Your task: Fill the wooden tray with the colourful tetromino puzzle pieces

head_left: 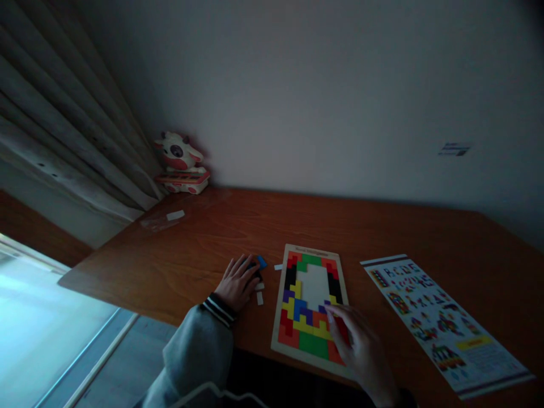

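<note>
A shallow wooden puzzle board (311, 249) lies on the table, with colored block pieces set around a bare pale area in its middle. My right hand (359, 340) reaches over the board's lower right, thumb and forefinger pinched on a purple puzzle piece (323, 308) beside the bare area. Left of the board, my left hand (238, 281) lies with fingers stretched out over loose pieces. By its fingertips is a blue piece (262, 262), and dark pieces are partly hidden beneath them. Small white pieces (260, 298) lie near this hand.
A printed sheet of colorful figures (442, 323) lies right of the board. At the table's far left corner stands a cow-shaped toy keyboard (182, 164), with clear plastic wrapping (159, 223) in front. The brown table (255, 221) meets a plain wall; a curtain (72, 113) hangs left.
</note>
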Tool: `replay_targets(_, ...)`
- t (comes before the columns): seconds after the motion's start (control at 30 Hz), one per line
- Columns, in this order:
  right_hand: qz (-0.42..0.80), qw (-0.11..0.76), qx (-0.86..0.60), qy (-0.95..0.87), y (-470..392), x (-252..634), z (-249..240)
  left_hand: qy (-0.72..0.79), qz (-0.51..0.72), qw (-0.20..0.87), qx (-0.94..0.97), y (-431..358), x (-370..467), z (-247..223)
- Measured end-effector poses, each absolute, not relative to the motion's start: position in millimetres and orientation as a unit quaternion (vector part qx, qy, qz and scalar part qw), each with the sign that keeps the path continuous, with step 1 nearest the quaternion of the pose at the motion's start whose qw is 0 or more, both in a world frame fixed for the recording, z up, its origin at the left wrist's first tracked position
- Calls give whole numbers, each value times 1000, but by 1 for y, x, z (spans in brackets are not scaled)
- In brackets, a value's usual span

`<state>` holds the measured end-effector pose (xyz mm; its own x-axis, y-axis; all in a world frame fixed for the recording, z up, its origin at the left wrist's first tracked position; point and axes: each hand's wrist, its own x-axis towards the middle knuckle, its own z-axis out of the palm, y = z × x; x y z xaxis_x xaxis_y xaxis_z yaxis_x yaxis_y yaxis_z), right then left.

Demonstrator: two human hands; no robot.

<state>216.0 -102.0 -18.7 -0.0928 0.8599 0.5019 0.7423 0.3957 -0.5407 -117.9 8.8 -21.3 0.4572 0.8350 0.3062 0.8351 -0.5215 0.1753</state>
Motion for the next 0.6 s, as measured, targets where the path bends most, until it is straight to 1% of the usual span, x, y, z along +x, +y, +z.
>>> replay_targets(0.17, 62, 395, -545, -737, -102, 217, -18, -508, -240, -3, -827, -1, -127, -19)
replay_targets(0.3, 56, 378, -528, -758, -101, 208, -2, -505, -268, 24, -820, -18, -138, -24)
replay_targets(0.43, 73, 313, -505, -801, -87, 178, 29, -501, -267, 30, -823, -25, -140, -26)
replay_targets(0.6, 131, 189, -526, -819, -33, 124, 53, -513, -284, 34, -809, -25, -139, -24)
